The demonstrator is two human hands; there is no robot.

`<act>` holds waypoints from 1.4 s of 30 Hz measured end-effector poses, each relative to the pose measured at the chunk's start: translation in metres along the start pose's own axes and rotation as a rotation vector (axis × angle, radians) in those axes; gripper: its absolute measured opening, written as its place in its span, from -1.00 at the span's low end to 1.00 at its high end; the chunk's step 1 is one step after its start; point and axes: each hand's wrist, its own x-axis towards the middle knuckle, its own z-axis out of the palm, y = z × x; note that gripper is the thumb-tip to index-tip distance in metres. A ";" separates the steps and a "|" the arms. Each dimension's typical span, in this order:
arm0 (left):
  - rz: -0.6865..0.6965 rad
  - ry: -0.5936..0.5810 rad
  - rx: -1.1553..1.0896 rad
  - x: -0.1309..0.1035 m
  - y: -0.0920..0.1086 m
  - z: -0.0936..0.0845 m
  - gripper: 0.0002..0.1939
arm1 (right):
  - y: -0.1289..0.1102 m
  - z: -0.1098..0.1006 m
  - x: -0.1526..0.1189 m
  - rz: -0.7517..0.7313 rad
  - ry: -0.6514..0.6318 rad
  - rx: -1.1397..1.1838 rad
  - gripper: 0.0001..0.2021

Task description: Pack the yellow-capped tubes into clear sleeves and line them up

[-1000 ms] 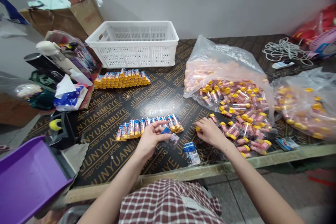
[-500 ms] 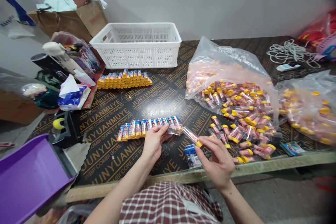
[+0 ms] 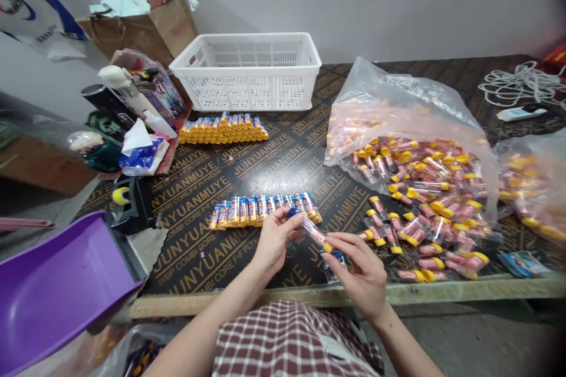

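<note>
My right hand (image 3: pixel 360 271) pinches a small clear tube (image 3: pixel 316 234) by its yellow-capped end, with a pink-and-white printed piece inside. At the tube's other end, the fingertips of my left hand (image 3: pixel 276 241) close on a small dark-blue piece (image 3: pixel 292 212); whether it sits in the tube or only against it I cannot tell. Just beyond my left hand lies a row of blue-printed tubes (image 3: pixel 253 210) with yellow ends. Partly hidden under my right hand is a stack of blue printed cards (image 3: pixel 332 271).
A loose pile of capped tubes (image 3: pixel 420 218) spills from a clear plastic bag (image 3: pixel 367 91) on the right. Behind the row are stacked tubes (image 3: pixel 223 129) and a white basket (image 3: pixel 247 88). A purple dustpan (image 3: pixel 66 288) and black tape dispenser (image 3: pixel 132 206) are at left.
My left hand has come away from the row and now holds the small blue piece at the tube's end. Both hands have drawn together. The view has shifted slightly right.
</note>
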 end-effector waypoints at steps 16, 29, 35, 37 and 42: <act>-0.198 -0.308 0.247 -0.020 -0.011 0.000 -0.69 | 0.010 0.000 0.007 -0.014 -0.294 0.171 -0.17; -0.194 -0.294 0.252 -0.023 -0.014 -0.002 -0.68 | 0.007 0.009 0.000 0.046 -0.267 0.283 -0.19; -0.090 -0.198 0.319 -0.017 0.004 -0.018 -0.70 | 0.017 -0.004 0.012 0.070 -0.352 0.112 -0.12; 0.052 -0.058 0.420 -0.009 0.024 -0.039 -0.67 | 0.043 -0.020 0.016 0.126 -0.281 -0.140 -0.14; 0.402 0.381 0.879 0.016 0.079 -0.107 -0.59 | 0.139 -0.054 0.008 0.340 -0.126 -0.732 -0.47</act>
